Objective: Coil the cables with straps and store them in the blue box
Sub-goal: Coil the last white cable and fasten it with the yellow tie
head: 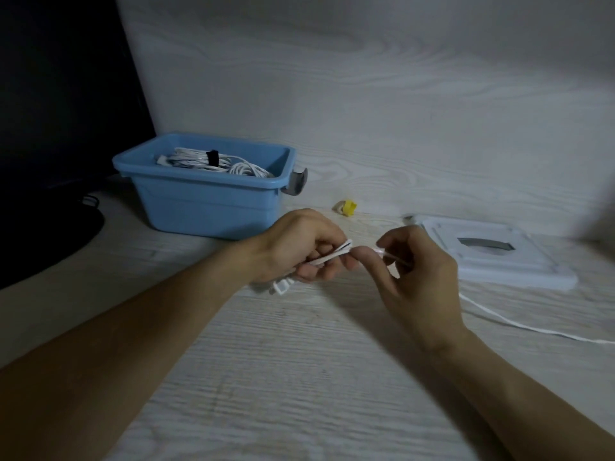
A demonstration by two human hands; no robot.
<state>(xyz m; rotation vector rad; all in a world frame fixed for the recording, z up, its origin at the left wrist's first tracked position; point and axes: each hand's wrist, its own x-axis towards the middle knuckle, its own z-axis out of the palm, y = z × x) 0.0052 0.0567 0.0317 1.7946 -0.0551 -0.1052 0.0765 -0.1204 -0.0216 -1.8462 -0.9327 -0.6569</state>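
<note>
Dim, flat light, bluish cast
Left edge falls to near-black; worktop (pixel 299 361) grain soft and smeared; wide-angle bowing at edges; motion blur at right border

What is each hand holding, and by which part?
The left hand grips the white cable by its folded loops; the right hand pinches the cable's loose run beside them.

head view | looks forward and down | close over table (pixel 299 377)
</note>
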